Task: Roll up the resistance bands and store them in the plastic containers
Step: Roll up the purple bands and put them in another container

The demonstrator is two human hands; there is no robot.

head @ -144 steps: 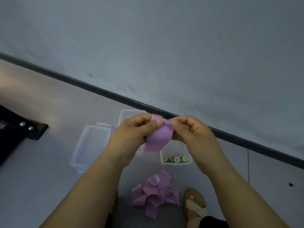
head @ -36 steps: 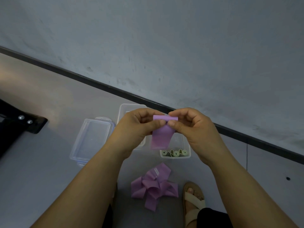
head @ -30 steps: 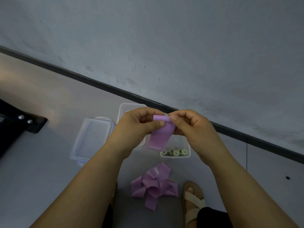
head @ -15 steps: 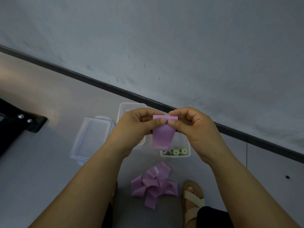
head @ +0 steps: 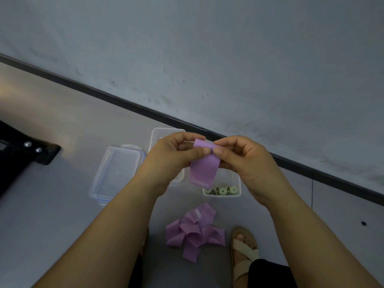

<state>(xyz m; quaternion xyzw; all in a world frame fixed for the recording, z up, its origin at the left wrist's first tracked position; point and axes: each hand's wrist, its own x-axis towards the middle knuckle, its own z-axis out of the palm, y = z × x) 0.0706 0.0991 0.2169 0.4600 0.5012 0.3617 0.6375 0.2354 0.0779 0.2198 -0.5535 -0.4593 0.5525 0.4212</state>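
Both hands hold one purple resistance band (head: 204, 171) in the air above the floor. My left hand (head: 172, 156) and my right hand (head: 243, 159) pinch its rolled top edge between thumbs and fingers, and the loose end hangs down. A pile of several purple bands (head: 194, 231) lies on the floor below. A small clear container (head: 235, 193) behind the held band holds rolled green bands (head: 221, 190). A second clear container (head: 154, 135) is mostly hidden behind my left hand.
A clear lid with blue trim (head: 117, 173) lies on the floor at the left. A black object (head: 22, 156) reaches in from the left edge. My sandalled foot (head: 244, 252) rests at the lower right. A dark skirting strip (head: 311, 169) runs below the grey wall.
The hands stay together on the purple band and keep working its top edge into a roll. The hanging end has swung slightly. Nothing on the floor has moved.
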